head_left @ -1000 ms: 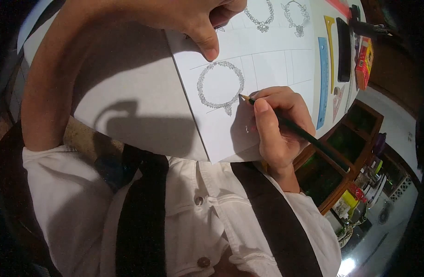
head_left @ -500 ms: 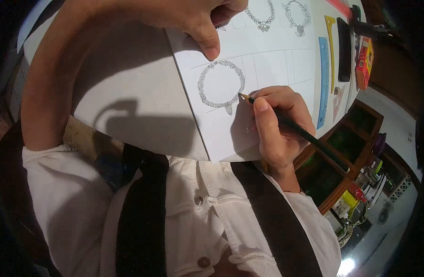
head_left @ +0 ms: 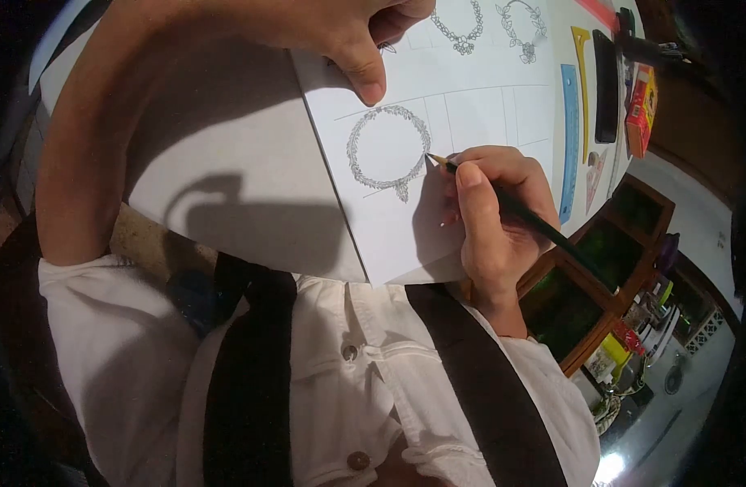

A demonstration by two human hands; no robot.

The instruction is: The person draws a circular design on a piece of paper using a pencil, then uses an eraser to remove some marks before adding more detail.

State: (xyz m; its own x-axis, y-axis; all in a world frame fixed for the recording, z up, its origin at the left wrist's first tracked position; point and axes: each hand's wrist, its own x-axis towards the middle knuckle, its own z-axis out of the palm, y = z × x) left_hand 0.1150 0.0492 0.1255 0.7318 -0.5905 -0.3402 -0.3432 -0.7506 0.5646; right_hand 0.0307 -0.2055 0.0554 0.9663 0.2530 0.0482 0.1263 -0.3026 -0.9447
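The right hand [head_left: 503, 211] has a closed writing grip around a dark pencil [head_left: 543, 228], thumb and fingers pinching it a short way behind the bare wood, the tail end slanting back past the knuckles toward the person. The tip meets, or all but meets, the outer right edge of a drawn wreath [head_left: 353, 154], which lies just ahead and to the left of the grip. Compared with half a second ago, the tip sits slightly higher along that edge, and the hand has shifted a little with it. I take this to mean that the work has passed to the next stretch of the outline; any fresh mark is too small to tell.

Under the grip lies the white paper [head_left: 389, 243]. Farther left and beyond, the left hand [head_left: 340, 36] sets its thumb on the paper just above the wreath; its fingers run out of view, so I cannot tell whether they hold anything. Two smaller drawings, a necklace-like garland [head_left: 464, 49] and a leafy ring [head_left: 528, 53], lie beyond the grip.

Right of the grip, on the desk [head_left: 291, 162], are a blue ruler [head_left: 568, 146], a yellow strip [head_left: 581, 89], a black object [head_left: 606, 87] and a red box [head_left: 641, 109].
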